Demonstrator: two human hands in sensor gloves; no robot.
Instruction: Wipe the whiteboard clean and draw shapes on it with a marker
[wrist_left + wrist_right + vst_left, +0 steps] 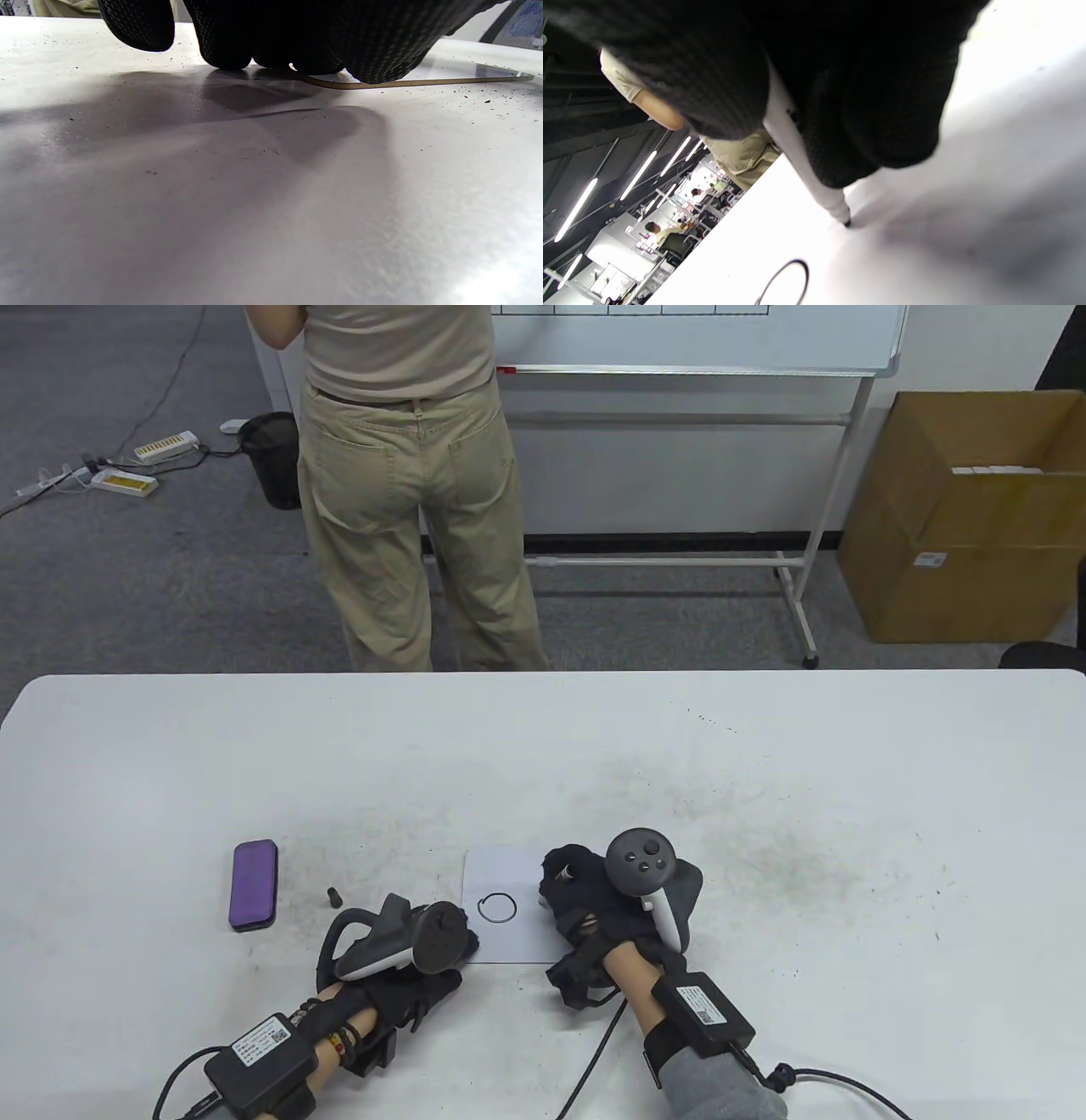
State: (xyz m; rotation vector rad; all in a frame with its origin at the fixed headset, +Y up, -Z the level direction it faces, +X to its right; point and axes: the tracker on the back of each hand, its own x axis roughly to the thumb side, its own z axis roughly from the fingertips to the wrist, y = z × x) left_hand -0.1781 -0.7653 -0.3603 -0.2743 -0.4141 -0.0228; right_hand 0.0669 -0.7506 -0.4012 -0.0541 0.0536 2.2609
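A small whiteboard (509, 937) lies flat near the table's front edge, with a black circle (496, 908) drawn on it. My left hand (458, 940) rests on the board's left lower corner. In the left wrist view its gloved fingertips (229, 46) press down on the board's thin edge (403, 83). My right hand (564, 884) is over the board's right side and grips a white marker (806, 169). The marker's black tip (846, 223) touches the board just to the right of the circle (787, 277). A purple eraser (254, 885) and the black marker cap (333, 895) lie to the left.
A person (407, 475) stands with their back to me just beyond the table's far edge, at a large whiteboard on a stand (696, 339). A cardboard box (967, 517) sits on the floor at right, a black bin (271, 458) at left. Grey smudges (789, 865) mark the tabletop.
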